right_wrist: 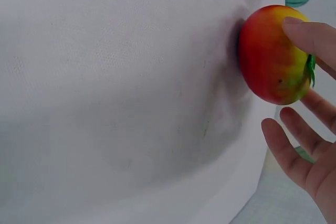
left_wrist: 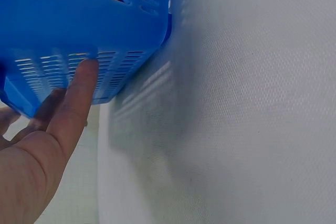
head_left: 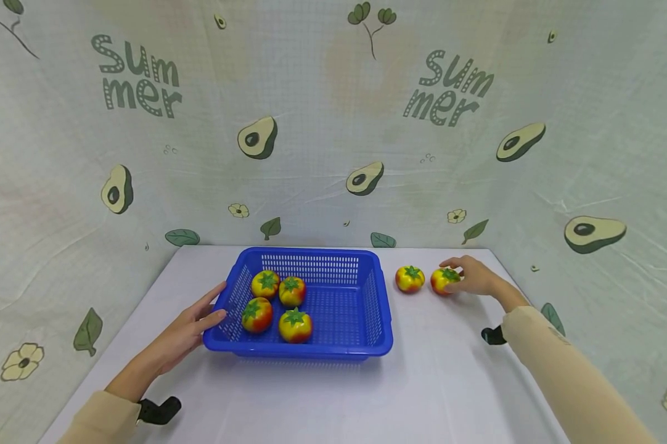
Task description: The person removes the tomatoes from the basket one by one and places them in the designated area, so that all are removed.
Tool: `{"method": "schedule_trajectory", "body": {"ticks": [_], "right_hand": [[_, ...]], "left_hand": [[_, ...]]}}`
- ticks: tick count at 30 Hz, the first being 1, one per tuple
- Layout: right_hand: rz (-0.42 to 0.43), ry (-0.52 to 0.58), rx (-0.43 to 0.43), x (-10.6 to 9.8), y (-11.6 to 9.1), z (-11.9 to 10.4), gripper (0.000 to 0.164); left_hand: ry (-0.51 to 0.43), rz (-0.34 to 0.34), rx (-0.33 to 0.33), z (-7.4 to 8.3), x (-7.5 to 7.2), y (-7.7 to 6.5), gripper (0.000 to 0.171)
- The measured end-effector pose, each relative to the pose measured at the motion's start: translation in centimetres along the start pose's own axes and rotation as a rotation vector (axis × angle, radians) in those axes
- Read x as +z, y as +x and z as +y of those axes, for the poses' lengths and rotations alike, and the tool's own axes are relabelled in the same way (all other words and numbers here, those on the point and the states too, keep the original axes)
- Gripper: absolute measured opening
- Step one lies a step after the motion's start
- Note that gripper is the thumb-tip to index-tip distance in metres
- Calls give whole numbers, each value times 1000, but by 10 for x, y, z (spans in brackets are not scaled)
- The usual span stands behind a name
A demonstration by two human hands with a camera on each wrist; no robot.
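A blue plastic basket (head_left: 333, 308) with slotted walls stands on the table, several red-and-yellow tomatoes (head_left: 292, 291) grouped in its left half. My left hand (head_left: 186, 330) is at the basket's left side, fingers extended along the rim; in the left wrist view its thumb (left_wrist: 79, 95) lies straight against the slotted wall. To the right of the basket, my right hand (head_left: 474, 277) holds a tomato (head_left: 442, 281) between thumb and fingers, low at the tabletop. The right wrist view shows the thumb across this tomato (right_wrist: 273, 56), the lower fingers spread away from it.
Another tomato (head_left: 409, 279) sits between the basket and the right hand. The white table (head_left: 311, 407) meets a patterned cloth (head_left: 311, 203) at the back and both sides. Black straps (head_left: 160, 410) show at both wrists.
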State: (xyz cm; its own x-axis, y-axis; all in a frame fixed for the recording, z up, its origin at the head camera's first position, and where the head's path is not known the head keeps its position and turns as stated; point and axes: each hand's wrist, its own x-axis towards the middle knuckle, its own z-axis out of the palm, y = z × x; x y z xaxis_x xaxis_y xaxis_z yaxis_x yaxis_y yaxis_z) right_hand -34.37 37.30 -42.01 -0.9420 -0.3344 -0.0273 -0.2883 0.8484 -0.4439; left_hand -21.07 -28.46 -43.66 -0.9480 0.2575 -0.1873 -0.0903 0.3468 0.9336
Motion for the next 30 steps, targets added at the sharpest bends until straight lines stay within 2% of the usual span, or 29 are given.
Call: {"method": "schedule_trajectory", "body": {"ticks": [6,11,20,26,30], "right_hand": [[12,7,-31,-6,-4,-5,63],[35,-27,-55,-14,-3,-21,61],[78,-90,-88,-32,8,-77,63],[96,-121,-205,-38,19,-121,64],[79,-112,-262,-37,28,-150,67]], "left_hand": [[-1,-1,2,1,0,-1,80],[5,7,-2,1,-1,0,80],[8,10,-1,1,0,-1,80],[9,8,4,2,2,-3,79],[9,12,4,2,4,-2,79]]}}
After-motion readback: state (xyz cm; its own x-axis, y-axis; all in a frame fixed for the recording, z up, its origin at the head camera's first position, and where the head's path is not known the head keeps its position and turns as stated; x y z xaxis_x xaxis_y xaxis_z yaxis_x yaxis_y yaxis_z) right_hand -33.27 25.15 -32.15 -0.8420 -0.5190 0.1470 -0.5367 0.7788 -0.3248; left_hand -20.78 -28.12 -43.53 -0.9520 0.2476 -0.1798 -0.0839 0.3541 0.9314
